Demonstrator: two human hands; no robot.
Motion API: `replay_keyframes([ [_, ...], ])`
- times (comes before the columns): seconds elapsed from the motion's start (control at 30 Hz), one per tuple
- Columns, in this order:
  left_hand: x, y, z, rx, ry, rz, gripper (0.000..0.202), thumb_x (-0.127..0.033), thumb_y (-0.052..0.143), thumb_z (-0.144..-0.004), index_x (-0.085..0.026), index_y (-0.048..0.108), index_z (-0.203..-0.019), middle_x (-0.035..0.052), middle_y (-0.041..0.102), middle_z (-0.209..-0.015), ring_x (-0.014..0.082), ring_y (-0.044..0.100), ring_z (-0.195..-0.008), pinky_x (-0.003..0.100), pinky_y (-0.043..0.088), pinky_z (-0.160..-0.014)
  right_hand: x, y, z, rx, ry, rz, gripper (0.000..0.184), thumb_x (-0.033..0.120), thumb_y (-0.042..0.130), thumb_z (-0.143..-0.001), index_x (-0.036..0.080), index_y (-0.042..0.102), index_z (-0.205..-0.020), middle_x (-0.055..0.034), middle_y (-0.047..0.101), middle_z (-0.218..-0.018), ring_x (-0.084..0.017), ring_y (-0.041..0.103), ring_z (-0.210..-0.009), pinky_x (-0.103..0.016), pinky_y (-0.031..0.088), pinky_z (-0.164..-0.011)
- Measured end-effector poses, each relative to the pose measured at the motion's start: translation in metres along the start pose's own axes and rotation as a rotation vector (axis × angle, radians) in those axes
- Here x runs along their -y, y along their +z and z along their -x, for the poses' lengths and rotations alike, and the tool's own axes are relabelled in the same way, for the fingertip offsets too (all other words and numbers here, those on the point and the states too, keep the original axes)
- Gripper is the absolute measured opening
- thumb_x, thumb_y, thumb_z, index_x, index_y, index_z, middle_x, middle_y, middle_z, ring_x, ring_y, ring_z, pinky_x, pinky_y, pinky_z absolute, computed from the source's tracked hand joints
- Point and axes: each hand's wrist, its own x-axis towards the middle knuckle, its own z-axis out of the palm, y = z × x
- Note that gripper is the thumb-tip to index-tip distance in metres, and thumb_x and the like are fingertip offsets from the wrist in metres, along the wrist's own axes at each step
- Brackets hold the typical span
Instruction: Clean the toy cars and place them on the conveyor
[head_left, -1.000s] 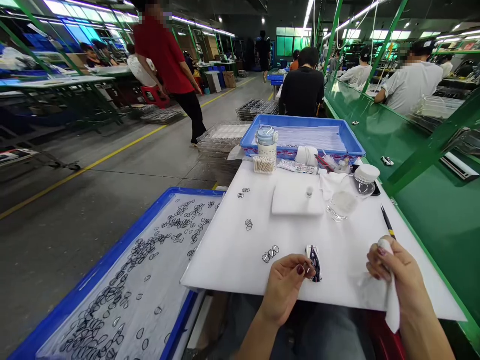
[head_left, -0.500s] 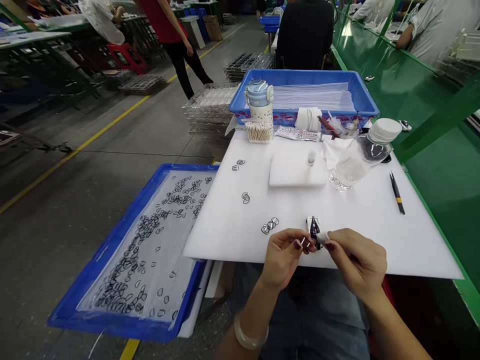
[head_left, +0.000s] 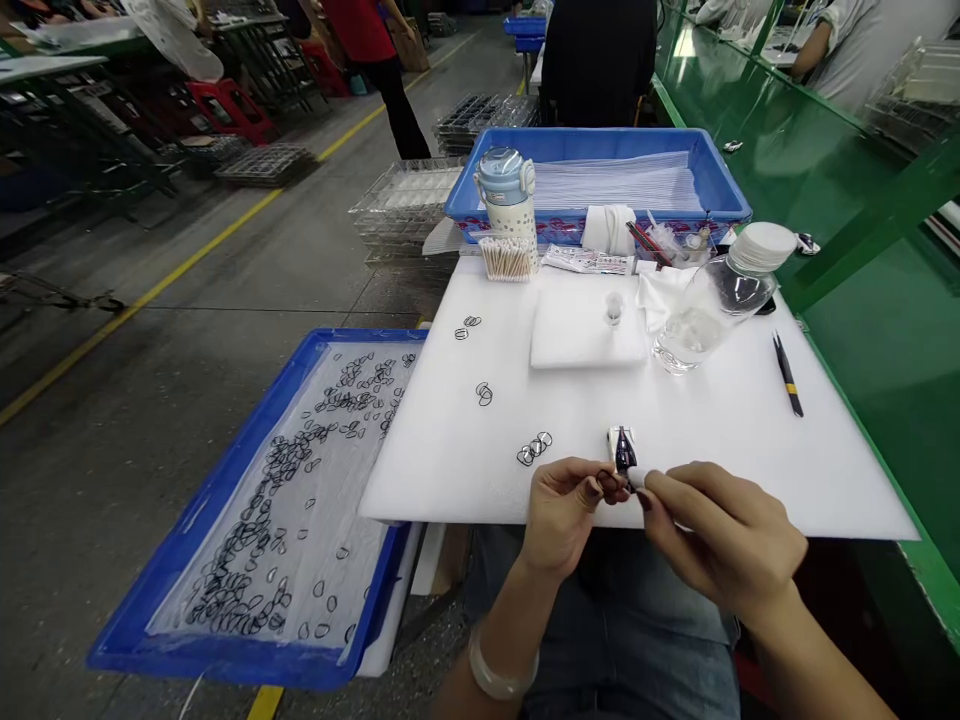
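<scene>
Between its thumb and fingers, my left hand [head_left: 566, 510] pinches a small dark ring [head_left: 606, 476] above the front edge of the white work board [head_left: 697, 440]. My right hand [head_left: 724, 525] is close on the other side, its thumb and index finger bent together. A small white piece [head_left: 636, 477] covers or sits at its index fingertip, right by the ring; whether it is a finger cover or a held cloth I cannot tell. Just beyond the fingers lies a dark, shiny pointed object [head_left: 624, 447] on a white base, partly hidden. Several loose rings [head_left: 534, 449] lie left of it.
A blue tray [head_left: 247, 400] of many dark rings stands low at the left. On the board are a white foam block [head_left: 581, 335], a clear bottle [head_left: 712, 305], tweezers [head_left: 787, 375] and cotton swabs [head_left: 506, 260]. Behind them are a cup [head_left: 508, 195] and a blue bin [head_left: 600, 140].
My right hand has shifted, with its index fingertip and white piece moving slightly left against the ring. The ring has turned in my left fingers. A person in red walks in the background.
</scene>
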Motion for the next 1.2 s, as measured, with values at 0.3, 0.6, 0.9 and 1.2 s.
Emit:
replay_keyframes([
  [0.3,-0.008,-0.009,0.004,0.079,0.094,-0.184,0.028,-0.043,0.089,-0.066,-0.021,0.080,-0.081,0.0045,0.076,-0.073,0.0142,0.069,-0.066,0.024,0.059,-0.066,-0.008,-0.012,0.011,0.025,0.096,-0.086,0.012,0.009,0.063,-0.088,0.017,0.067,-0.095,-0.0057,0.067,-0.081,-0.013,0.061,-0.061,-0.025,0.047,-0.051],
  [0.6,-0.015,-0.010,-0.007,0.195,0.921,-1.364,0.013,-0.015,0.069,-0.087,-0.019,0.076,-0.097,0.0048,0.076,-0.086,0.0166,0.071,-0.076,0.029,0.061,-0.069,-0.029,0.011,0.039,0.042,0.739,-0.305,0.010,0.027,0.065,-0.090,0.020,0.073,-0.088,-0.0026,0.074,-0.081,-0.018,0.068,-0.069,-0.029,0.053,-0.059],
  [0.9,-0.005,-0.014,-0.011,0.272,0.883,-1.447,0.015,-0.020,0.068,-0.090,-0.017,0.072,-0.104,0.0046,0.068,-0.090,0.0150,0.065,-0.080,0.028,0.058,-0.072,-0.035,0.015,0.035,0.257,0.721,-0.308,0.012,0.026,0.063,-0.091,0.021,0.073,-0.089,-0.0015,0.073,-0.080,-0.017,0.067,-0.071,-0.028,0.049,-0.060],
  [1.2,-0.007,-0.016,-0.013,0.179,0.792,-1.452,0.026,-0.019,0.076,-0.081,-0.020,0.071,-0.107,0.0077,0.070,-0.110,0.0222,0.064,-0.098,0.040,0.058,-0.083,-0.033,0.015,0.035,0.292,0.734,-0.314,0.012,0.027,0.063,-0.091,0.021,0.072,-0.090,-0.0012,0.071,-0.080,-0.016,0.065,-0.070,-0.028,0.047,-0.059],
])
